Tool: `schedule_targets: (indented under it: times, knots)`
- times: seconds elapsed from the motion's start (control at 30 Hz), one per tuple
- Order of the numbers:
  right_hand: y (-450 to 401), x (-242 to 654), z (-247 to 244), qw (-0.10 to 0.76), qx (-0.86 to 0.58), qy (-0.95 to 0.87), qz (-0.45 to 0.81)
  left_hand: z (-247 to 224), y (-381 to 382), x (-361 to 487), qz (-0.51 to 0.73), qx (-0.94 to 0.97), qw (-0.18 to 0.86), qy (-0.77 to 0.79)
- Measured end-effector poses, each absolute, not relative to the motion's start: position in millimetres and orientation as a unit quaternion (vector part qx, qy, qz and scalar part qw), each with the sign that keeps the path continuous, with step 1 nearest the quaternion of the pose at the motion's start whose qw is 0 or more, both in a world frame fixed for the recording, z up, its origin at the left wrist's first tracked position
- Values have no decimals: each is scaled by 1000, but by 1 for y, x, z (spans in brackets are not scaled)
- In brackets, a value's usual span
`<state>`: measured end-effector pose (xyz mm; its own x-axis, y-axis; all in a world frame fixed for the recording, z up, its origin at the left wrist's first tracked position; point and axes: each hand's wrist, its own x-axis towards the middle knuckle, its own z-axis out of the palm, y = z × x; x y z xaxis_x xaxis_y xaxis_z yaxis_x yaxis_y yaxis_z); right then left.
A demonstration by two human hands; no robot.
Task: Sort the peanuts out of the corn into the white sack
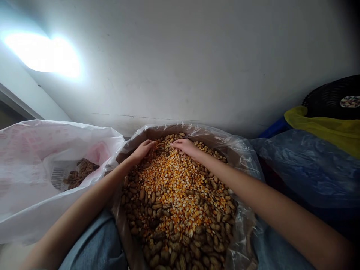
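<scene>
- Left hand (143, 150) and right hand (183, 147) close together, not touching, fingers down in the pile; any grip impossible to tell
- Corn kernels (171, 189) and peanuts in shell (160, 236) still mixed in a plastic-lined box (152, 132)
- Small heap of peanuts (80, 173) already in a white plastic bag (30, 157) alongside

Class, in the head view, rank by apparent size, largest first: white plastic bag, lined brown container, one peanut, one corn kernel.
White plastic bag and lined brown container look alike, so unranked; then one peanut; then one corn kernel.
</scene>
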<state>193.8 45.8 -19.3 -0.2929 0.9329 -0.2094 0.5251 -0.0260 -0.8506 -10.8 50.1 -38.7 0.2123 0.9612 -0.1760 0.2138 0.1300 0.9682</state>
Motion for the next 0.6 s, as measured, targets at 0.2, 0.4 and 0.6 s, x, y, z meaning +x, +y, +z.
schedule_targets:
  times: [0.2,0.4,0.6]
  knots:
    - [31,222,-12,314,-447,-580,604,-15,46,-28,437,442,671,404]
    - [33,240,-11,353,-420,-515,659,-17,46,-31,470,339,743,336]
    - [26,267,-9,72,-548,-700,452,-20,41,-34,300,549,597,502]
